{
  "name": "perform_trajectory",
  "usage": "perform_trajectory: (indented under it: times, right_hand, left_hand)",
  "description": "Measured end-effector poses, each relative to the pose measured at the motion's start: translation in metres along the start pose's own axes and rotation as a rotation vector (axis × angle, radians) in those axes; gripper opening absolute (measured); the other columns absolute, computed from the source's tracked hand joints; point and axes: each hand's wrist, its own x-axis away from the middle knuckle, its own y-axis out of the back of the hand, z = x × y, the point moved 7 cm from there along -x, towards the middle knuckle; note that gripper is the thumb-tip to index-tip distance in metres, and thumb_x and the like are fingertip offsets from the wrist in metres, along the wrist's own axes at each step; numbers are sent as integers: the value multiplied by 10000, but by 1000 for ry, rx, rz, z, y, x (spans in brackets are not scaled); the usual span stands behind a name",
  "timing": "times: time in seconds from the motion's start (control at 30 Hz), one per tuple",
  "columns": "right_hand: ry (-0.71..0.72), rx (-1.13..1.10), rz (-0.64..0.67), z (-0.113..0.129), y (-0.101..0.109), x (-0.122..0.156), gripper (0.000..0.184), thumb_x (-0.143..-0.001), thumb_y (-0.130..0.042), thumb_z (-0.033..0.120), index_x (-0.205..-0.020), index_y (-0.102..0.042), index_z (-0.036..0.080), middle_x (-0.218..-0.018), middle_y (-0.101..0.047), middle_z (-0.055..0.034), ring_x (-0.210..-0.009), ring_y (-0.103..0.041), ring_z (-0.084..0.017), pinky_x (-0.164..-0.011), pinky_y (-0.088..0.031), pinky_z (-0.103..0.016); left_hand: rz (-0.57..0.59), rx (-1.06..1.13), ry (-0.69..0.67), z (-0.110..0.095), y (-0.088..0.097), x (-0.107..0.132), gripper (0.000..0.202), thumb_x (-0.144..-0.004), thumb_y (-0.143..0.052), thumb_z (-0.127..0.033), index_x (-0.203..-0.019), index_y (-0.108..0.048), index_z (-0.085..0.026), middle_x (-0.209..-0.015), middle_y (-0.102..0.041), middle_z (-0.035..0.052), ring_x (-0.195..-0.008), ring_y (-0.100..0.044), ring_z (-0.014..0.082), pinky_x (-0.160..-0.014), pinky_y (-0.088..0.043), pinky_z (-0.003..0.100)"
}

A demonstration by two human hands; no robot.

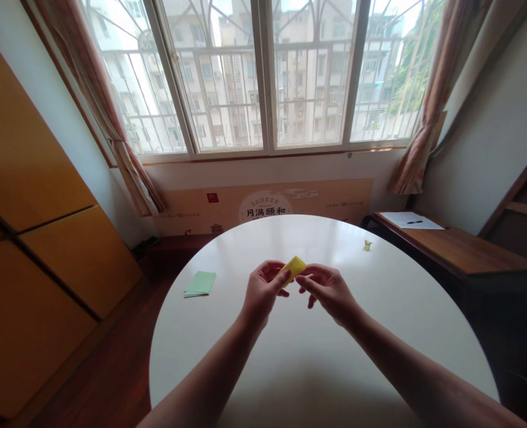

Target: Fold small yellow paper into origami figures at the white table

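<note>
Two bare forearms enter from the bottom edge, nearest the lens, and converge over the round white desk; left hand and right hand meet above the middle of the desk, both raised off its surface; between them is a small yellow folded paper, tilted, its far end up toward the window; left grip closed on its lower left end, thumb against fingertips; right grip closed on its right side, thumb and forefinger pinching, other fingers curled beneath; the paper is held in the air, not touching the desk

On the desk, well to the left near the rim: thin stack of green sheets, lying flat; far right, well apart from the hands: small yellow folded figure, too small to tell its shape

Beyond the right rim: brown side desk carrying a white sheet with a dark pen on it; left: wooden cabinet; behind: wide barred window, curtains drawn to both sides

Writing: cardboard panel against the wall under the sill; characters 月满颐和 in a pale circle, lower part hidden by the desk's far rim; smaller lettering elsewhere on the panel too small to read
</note>
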Motion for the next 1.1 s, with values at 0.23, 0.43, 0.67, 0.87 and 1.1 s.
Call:
perform_trajectory:
  times: [0.23,0.43,0.67,0.87,1.1]
  right_hand:
    - [78,54,-104,13,4,4,329,-767,-751,476,-830,-731,154,-707,-645,-58,-633,-608,-192,-366,-454,-219]
    - [171,340,3,27,-1,7,166,-838,-683,337,-817,-729,179,-750,-672,-50,-677,-615,-185,-476,-477,-230]
    - [130,331,86,26,-5,9,193,-861,-640,349,-810,-709,176,-734,-666,-42,-699,-619,-186,-481,-443,-217]
    - [26,161,67,22,-2,6,310,-844,-659,465,-820,-672,157,-697,-654,-44,-608,-611,-167,-430,-456,-215]
    - [-78,88,73,23,-4,11,383,-815,-682,539,-845,-670,158,-582,-622,-4,-379,-492,-98,-290,-313,-177]
  left_hand:
    - [95,-81,-101,-5,-9,6,362,-729,-790,-438,-877,-631,-148,-868,-697,77,-817,-659,213,-606,-535,248]
    - [99,-233,-224,-22,-6,9,345,-790,-737,-408,-1020,-713,-153,-946,-694,97,-869,-626,214,-680,-518,258]
    - [61,-348,-218,-28,-6,11,212,-772,-733,-358,-813,-733,-150,-738,-675,53,-598,-548,141,-472,-420,218]
    - [94,-248,-118,-22,-10,12,264,-767,-729,-398,-776,-681,-138,-615,-592,12,-501,-503,110,-374,-385,188]
    - [102,-159,-34,-26,-13,16,290,-730,-745,-415,-737,-679,-132,-583,-575,9,-493,-512,105,-370,-382,171]
